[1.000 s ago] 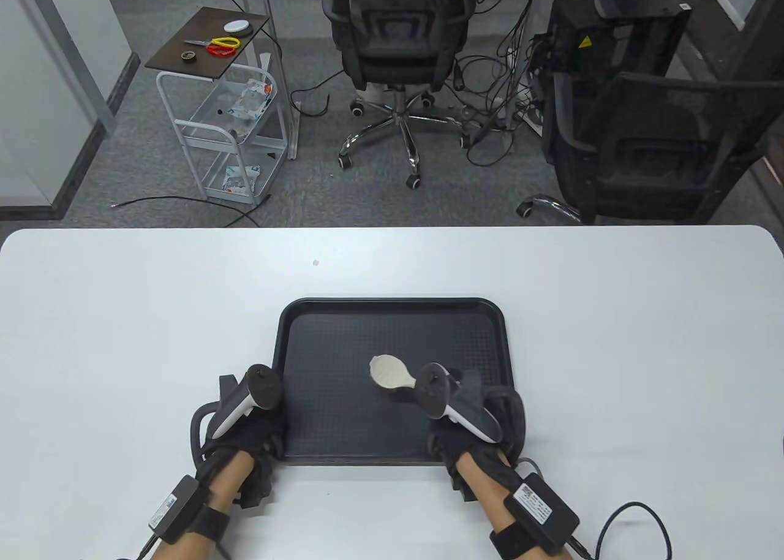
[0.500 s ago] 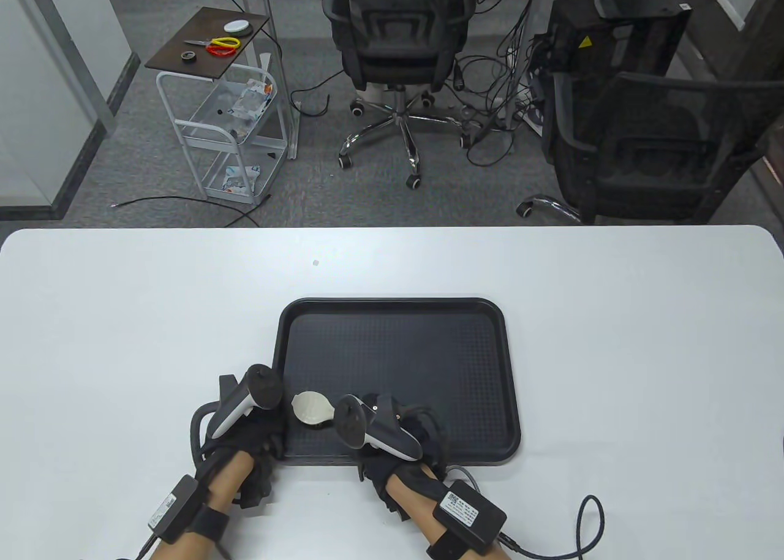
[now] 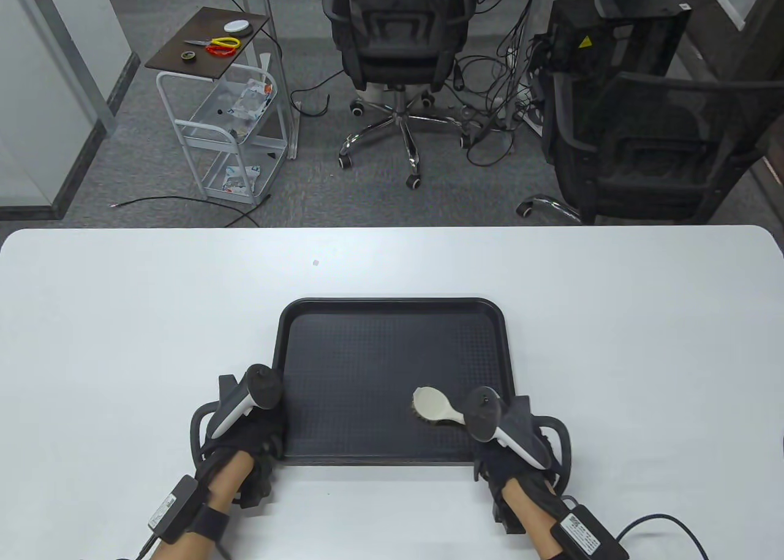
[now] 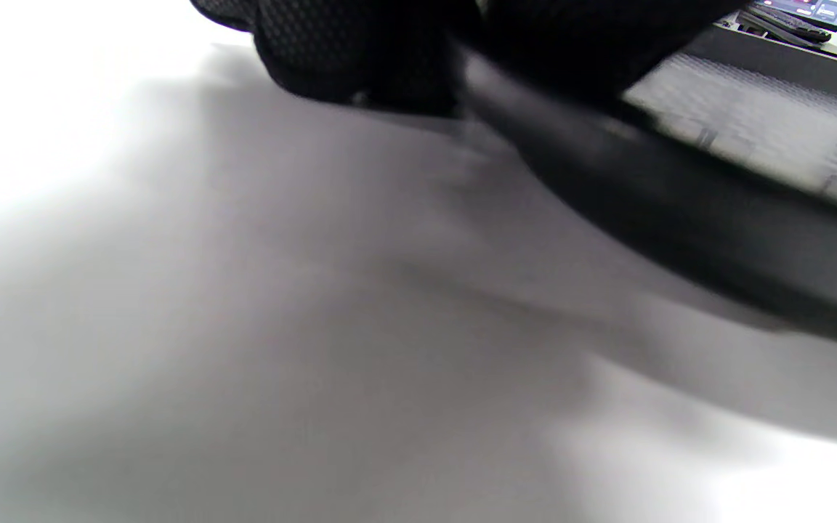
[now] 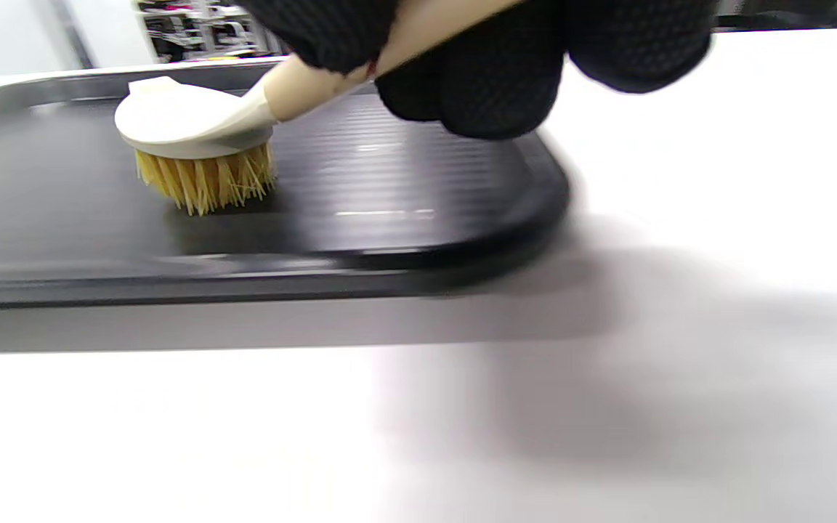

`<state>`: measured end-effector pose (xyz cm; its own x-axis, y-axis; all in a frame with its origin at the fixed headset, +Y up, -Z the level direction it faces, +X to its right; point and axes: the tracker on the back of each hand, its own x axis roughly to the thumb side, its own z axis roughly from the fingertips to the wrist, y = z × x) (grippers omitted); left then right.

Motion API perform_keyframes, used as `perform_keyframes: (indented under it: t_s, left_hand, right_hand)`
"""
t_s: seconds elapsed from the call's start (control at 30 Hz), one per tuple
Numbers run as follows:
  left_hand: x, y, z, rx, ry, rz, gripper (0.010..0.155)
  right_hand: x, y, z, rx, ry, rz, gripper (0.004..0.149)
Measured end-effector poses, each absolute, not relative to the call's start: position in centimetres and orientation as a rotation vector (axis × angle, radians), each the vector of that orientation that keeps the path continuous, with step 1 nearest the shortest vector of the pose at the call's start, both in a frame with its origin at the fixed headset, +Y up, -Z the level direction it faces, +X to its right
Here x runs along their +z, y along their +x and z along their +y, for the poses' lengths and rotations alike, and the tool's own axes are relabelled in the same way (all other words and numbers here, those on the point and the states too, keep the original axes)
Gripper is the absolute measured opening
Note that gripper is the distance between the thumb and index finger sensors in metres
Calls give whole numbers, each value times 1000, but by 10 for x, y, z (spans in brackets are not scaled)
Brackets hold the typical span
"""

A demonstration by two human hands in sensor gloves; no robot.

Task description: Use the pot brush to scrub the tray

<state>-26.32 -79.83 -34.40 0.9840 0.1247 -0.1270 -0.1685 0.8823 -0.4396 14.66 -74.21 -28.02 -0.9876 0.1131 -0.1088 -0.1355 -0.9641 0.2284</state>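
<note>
A black textured tray lies on the white table. My right hand grips the cream handle of a pot brush, whose round head sits bristles-down on the tray's near right part. In the right wrist view the yellow bristles of the brush touch the tray floor and my gloved fingers wrap the handle. My left hand holds the tray's near left corner; in the left wrist view its fingers lie on the tray rim.
The white table spreads wide on both sides of the tray. A small speck lies on the table beyond the tray. Office chairs and a cart stand past the far edge.
My right hand swept the brush from the tray's middle to its near left, then back across to the near right. My left hand has stayed on the tray's corner.
</note>
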Motion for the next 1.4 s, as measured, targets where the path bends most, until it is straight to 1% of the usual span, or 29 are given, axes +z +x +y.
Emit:
perform_keyframes:
  t_s: [0.1,0.17,0.23,0.3,0.33,0.43,0.57,0.73,0.93,1.03,1.13,1.27,1.4]
  left_hand:
    - [-344,-263,-798,153,-466,96,76]
    - [-344,-263,-798,152,-466,97,76]
    - [-344,-263,-798,154,-467,96,76]
    - [-344,-263,-798,155,-467,95,76]
    - [-344,-263,-799,154,-467,96,76]
    - [-344,-263,-799,153,-466,96,76]
    - [-344,-263,-799,152,-466,96,76]
    - [-345,-264,-799,155,-468,94,76]
    - [-345,-264,-799,154,-468,94,76]
    - [-345,-264,-799,156,-469,93,76]
    - [-345,-264,-799,159,-473,91,76]
    - [-345,-263,-799,155,-472,92,76]
    - [-345,-264,-799,155,-471,92,76]
  right_hand:
    - [-279,179,-739,2998,-265,357,51]
    - [-279,190,-736,3018,-324,360,51]
    - [-280,193,-732,3031,-350,377,51]
    - [-280,188,-725,3038,-327,385,51]
    - [-279,182,-721,3053,-308,379,51]
    - [-277,154,-710,3047,-160,306,51]
    - [-273,105,-706,3030,40,261,52]
    - [-273,36,-717,2969,245,245,52]
    - [-271,-27,-734,2973,427,273,52]
    - [-269,-44,-739,2964,470,294,52]
    - [-267,-50,-743,2960,491,296,52]
    - [-264,-46,-748,2950,487,284,52]
    - [-261,-28,-751,2952,464,271,52]
